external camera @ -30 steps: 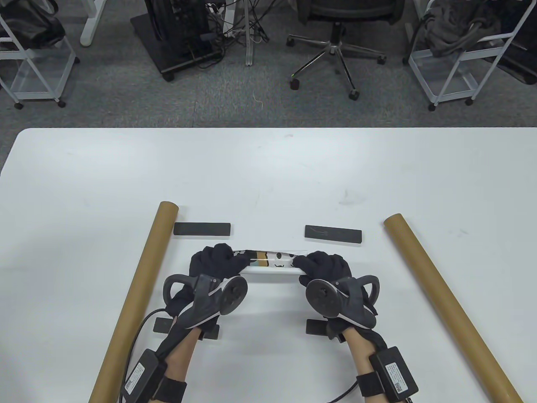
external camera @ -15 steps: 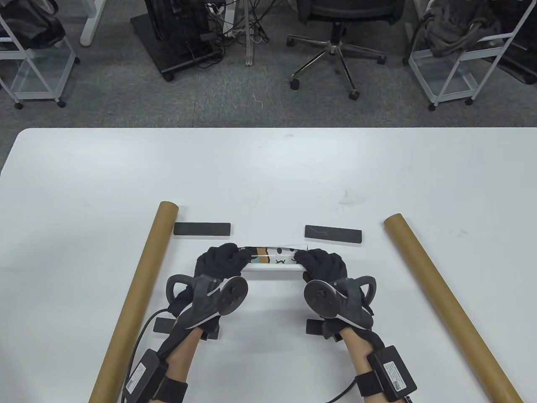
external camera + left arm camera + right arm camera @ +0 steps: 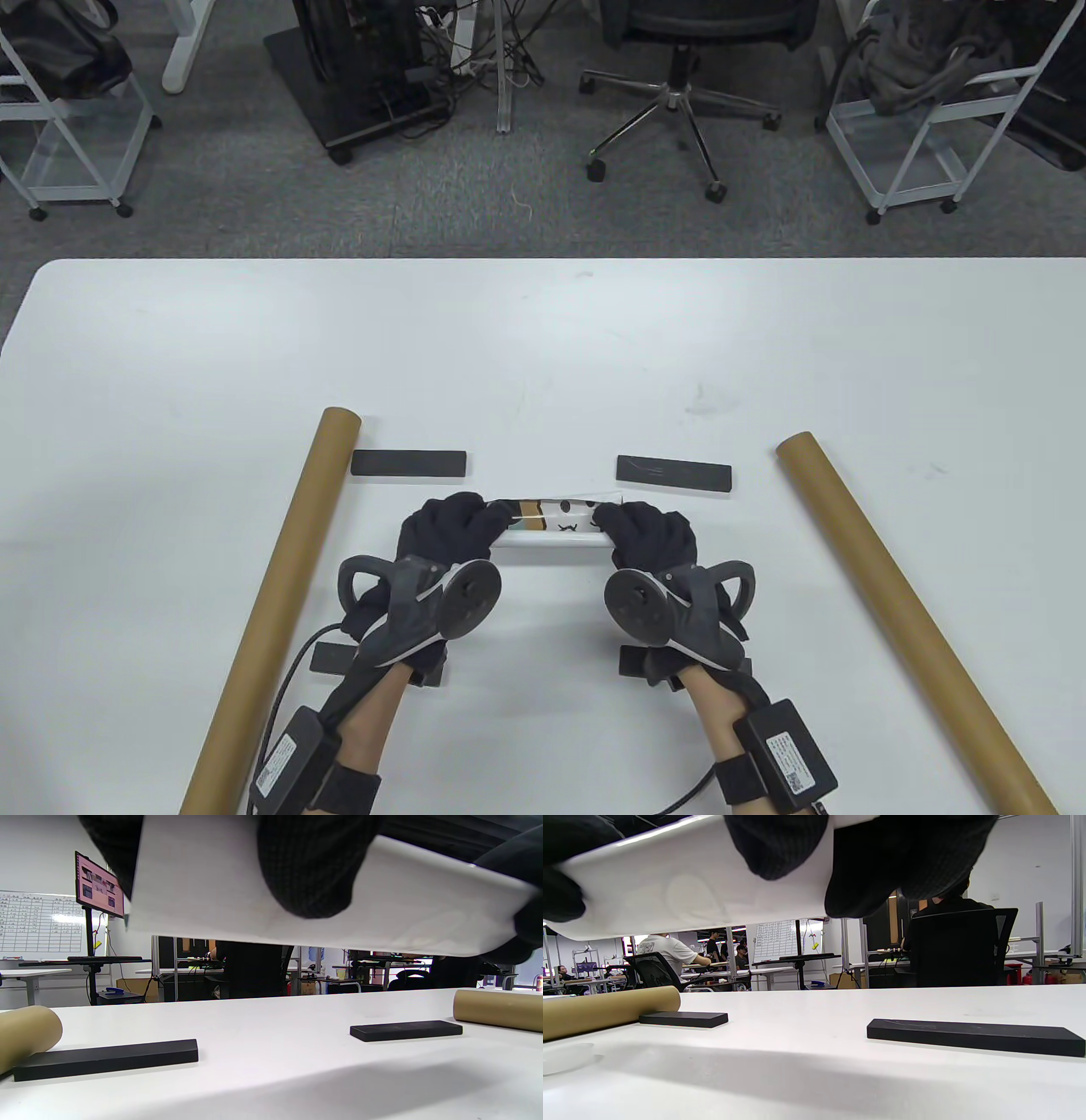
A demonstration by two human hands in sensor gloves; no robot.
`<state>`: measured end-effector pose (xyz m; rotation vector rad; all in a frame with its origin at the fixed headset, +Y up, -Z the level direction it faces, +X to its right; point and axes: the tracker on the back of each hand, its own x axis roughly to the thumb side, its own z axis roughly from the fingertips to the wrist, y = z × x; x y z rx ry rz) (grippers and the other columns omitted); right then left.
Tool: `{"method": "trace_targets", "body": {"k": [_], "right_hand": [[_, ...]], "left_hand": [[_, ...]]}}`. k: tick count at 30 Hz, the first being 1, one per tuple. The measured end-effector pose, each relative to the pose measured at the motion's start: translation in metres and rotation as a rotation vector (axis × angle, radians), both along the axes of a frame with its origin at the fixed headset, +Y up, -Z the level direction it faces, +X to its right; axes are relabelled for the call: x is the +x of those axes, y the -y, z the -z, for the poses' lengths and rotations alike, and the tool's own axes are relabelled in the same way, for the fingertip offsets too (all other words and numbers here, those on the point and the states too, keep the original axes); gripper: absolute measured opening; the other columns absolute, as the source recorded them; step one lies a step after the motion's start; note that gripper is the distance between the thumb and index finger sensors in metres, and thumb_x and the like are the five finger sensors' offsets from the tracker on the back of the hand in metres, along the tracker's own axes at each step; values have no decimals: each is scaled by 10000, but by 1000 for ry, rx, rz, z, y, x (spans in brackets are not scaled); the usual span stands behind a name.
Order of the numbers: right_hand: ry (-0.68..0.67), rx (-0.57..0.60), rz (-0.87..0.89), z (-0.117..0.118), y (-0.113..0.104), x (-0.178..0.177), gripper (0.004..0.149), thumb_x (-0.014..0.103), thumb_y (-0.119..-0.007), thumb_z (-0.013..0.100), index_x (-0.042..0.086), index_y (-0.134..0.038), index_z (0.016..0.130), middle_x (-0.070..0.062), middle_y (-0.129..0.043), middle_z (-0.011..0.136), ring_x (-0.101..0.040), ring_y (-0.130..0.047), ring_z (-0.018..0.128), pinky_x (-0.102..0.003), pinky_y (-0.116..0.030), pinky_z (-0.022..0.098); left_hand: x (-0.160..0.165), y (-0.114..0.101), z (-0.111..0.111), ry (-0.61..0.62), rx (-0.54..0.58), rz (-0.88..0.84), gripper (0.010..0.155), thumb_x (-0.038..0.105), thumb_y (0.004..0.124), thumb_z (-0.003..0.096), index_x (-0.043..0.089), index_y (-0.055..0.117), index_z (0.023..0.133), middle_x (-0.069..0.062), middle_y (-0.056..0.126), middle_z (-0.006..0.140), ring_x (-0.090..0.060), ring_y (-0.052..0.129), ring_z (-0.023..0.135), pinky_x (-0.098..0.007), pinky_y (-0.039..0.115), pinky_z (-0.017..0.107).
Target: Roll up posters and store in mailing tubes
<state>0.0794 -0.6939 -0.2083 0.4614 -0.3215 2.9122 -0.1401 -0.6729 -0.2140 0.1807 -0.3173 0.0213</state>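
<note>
A rolled white poster (image 3: pixel 550 533) with a printed strip showing is held just above the table, between both gloved hands. My left hand (image 3: pixel 454 526) grips its left end, fingers curled round the roll (image 3: pixel 297 899). My right hand (image 3: pixel 645 531) grips its right end the same way (image 3: pixel 691 887). Two brown mailing tubes lie on the table: one (image 3: pixel 280 586) to the left of my left hand, the other (image 3: pixel 899 611) to the right of my right hand. Both point away from me.
Two black bar weights (image 3: pixel 409 463) (image 3: pixel 674 473) lie just beyond the poster. Two more (image 3: pixel 335 658) (image 3: pixel 636 660) sit partly under my wrists. An office chair (image 3: pixel 679 51) and wire carts (image 3: pixel 925 110) stand on the floor past the table's far edge.
Both hands have shifted slightly away from me with the poster, and the roll has turned so less of the printed strip shows. The tubes and weights have not moved.
</note>
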Motion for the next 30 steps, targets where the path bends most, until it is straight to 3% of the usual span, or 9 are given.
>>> {"method": "trace_targets", "body": {"k": [5,10,17,24,30], "right_hand": [[-1,13,-35,0,0,-2,518,160,-700,480,116,-627,991,-171,-728,959,-388,-865,768,-656,-676,634],[6,4,-15,2,0,2,549,186,-703,476,103,-565,1000,-150,-718,954,-356,-885,777,-625,-697,645],[-1,4,-5,2,-1,3,480,200,-721,458,148,-665,932,-144,-782,930,-358,-932,766,-617,-732,634],[19,2,-20,1,1,3,476,227,-723,450,189,-715,925,-183,-678,981,-399,-827,797,-666,-642,652],[22,-24,-23,3,1,5,482,238,-723,446,203,-722,926,-121,-725,900,-362,-834,727,-663,-639,656]], "left_hand": [[-2,2,1,3,-6,20,531,323,810,507,367,713,1026,50,824,1017,-213,917,882,-470,818,752],[-2,2,1,-1,8,9,619,349,819,494,353,576,1064,87,845,980,-192,948,854,-447,843,738],[-3,4,3,-3,-16,-9,523,355,821,485,358,684,990,77,857,979,-208,950,863,-467,836,738],[-4,5,3,-17,15,39,489,385,832,466,382,761,951,7,753,1052,-255,853,915,-521,743,778],[0,4,1,-7,46,104,489,407,835,454,395,790,940,83,797,960,-207,878,855,-523,737,783]]}}
